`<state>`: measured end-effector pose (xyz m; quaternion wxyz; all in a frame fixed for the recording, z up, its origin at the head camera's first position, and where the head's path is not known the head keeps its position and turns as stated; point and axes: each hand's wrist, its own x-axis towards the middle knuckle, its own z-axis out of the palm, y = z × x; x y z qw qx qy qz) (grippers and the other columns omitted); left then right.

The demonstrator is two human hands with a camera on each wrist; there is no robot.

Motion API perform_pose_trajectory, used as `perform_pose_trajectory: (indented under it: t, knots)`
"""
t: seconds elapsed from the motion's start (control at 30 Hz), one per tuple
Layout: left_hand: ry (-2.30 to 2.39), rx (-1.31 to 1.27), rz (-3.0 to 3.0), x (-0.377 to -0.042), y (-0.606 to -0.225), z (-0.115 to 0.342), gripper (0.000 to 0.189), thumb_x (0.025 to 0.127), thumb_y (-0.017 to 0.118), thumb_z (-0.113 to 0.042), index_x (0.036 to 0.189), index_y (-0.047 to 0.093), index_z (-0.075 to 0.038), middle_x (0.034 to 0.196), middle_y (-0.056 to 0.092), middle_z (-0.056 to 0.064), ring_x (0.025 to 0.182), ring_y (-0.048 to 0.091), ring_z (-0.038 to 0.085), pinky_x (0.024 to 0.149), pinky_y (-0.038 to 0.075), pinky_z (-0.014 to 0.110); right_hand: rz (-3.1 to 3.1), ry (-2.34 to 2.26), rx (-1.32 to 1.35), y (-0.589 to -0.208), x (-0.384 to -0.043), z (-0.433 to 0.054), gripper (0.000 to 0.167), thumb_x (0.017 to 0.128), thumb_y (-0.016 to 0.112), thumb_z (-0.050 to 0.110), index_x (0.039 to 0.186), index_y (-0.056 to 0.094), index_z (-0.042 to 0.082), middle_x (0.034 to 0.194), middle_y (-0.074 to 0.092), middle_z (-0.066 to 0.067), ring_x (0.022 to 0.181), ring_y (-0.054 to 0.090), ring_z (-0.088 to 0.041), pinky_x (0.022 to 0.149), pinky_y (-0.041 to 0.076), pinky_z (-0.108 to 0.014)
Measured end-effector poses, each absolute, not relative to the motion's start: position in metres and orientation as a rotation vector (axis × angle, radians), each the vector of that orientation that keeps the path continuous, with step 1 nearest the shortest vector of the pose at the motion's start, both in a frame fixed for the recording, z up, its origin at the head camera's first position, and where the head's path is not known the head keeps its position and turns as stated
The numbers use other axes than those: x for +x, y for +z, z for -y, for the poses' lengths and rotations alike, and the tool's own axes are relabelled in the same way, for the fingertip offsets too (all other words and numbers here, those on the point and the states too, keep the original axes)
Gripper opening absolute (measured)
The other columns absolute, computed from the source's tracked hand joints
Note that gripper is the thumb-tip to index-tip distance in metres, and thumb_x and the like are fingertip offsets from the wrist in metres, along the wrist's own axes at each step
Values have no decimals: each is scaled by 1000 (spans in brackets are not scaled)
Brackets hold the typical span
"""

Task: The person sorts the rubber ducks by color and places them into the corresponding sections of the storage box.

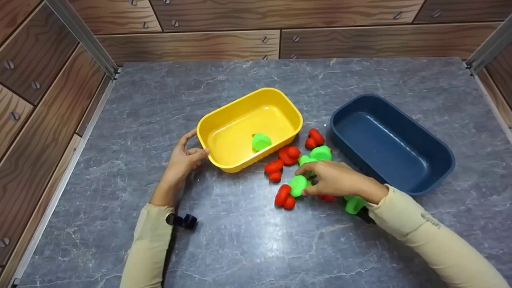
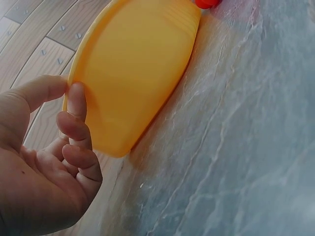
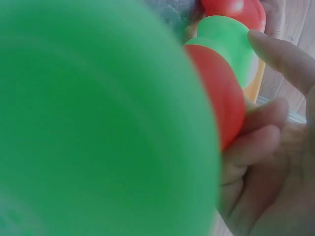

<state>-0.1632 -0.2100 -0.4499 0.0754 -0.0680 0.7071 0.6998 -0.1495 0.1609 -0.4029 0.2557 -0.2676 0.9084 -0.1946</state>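
My left hand [image 1: 183, 159] pinches the left end of a yellow tub [image 1: 240, 132] by its rim; the left wrist view shows thumb and forefinger meeting there. One green toy duck [image 1: 261, 142] sits inside the tub. Over a loose group of ducks on the table, my right hand [image 1: 334, 179] has thumb and forefinger around another green duck [image 1: 298, 186]. Touching that duck is a red duck [image 1: 284, 197]. In the right wrist view, a blurred green duck [image 3: 98, 118] fills the left side, and the thumb tip meets the pinched green duck [image 3: 229, 42].
To the right stands a dark blue tub [image 1: 392, 144]. Between the tubs lie more red ducks [image 1: 274, 170] and green ducks [image 1: 321, 153], some partly hidden under my right hand. Wood-patterned panels [image 1: 188, 46] border the grey marbled table [image 1: 156, 100].
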Motion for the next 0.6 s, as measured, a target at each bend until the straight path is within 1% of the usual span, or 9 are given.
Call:
perform_pose_trajectory:
  t: [0.17, 0.27, 0.4, 0.5, 0.6]
  knots:
    - [2089, -223, -2124, -164, -449, 210, 73, 86, 67, -4, 148, 29, -15, 63, 58, -7, 51, 38, 6, 51, 29, 20, -2438, -690, -735, -401, -148, -167, 46, 82, 75, 30, 123, 63, 12, 110, 69, -6, 97, 65, -21, 82, 52, -40]
    - [2086, -239, -2128, -164, -450, 210, 73, 85, 67, -5, 147, 31, -17, 63, 58, -7, 51, 38, 6, 51, 30, 21, -2405, -803, -749, -399, -146, -172, 46, 83, 75, 29, 122, 62, 9, 109, 68, -9, 95, 66, -21, 79, 54, -35]
    - [2074, -244, -2143, -164, -451, 210, 73, 85, 67, -5, 147, 31, -16, 62, 57, -8, 51, 38, 6, 51, 30, 21, -2382, -903, -776, -394, -146, -178, 46, 84, 75, 28, 122, 62, 7, 109, 67, -10, 90, 65, -20, 76, 54, -27]
    - [2081, -242, -2141, -164, -450, 210, 72, 85, 67, -4, 147, 31, -15, 61, 56, -8, 50, 38, 6, 50, 29, 21, -2379, -962, -761, -387, -146, -180, 46, 83, 76, 26, 123, 61, 8, 108, 66, -9, 77, 61, -18, 69, 50, -21]
    - [2083, -237, -2135, -164, -450, 210, 72, 85, 67, -4, 147, 31, -14, 62, 57, -8, 51, 38, 6, 51, 30, 20, -2350, -1036, -721, -381, -145, -182, 46, 83, 76, 25, 124, 61, 10, 109, 64, -10, 63, 53, -14, 59, 45, -20]
